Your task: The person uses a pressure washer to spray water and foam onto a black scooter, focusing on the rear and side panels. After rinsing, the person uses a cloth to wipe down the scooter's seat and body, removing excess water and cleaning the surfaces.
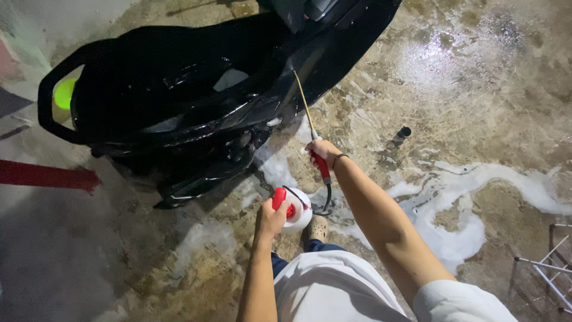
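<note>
- The left hand (271, 219) is closed around the red handle on top of a white sprayer bottle (298, 210) and holds it low, above the wet floor (196, 268).
- A thin black hose (326, 200) goes from the bottle up to the red grip of a spray wand (310, 128).
- The right hand (322, 154) is closed around this red grip; a dark band sits on the wrist just behind it.
- One foot in a light shoe (317, 228) stands on the floor just below the bottle, beside the hose.
- The thin brass tube of the wand rises from the right hand and its tip is very near or touching the black side panel of the scooter (196, 89); I cannot tell which.
- White foam (441, 220) lies in wide patches on the floor, to the right of the right arm and also under the scooter.
- The scooter is black and shiny, and a curved grab rail stands at its rear, on the left of the view.
- A small dark tube-like thing (402, 135) lies on the floor beyond the right hand.
- A metal rack (551, 268) shows at the right edge.
- A red strip (47, 176) lies at the left edge.
</note>
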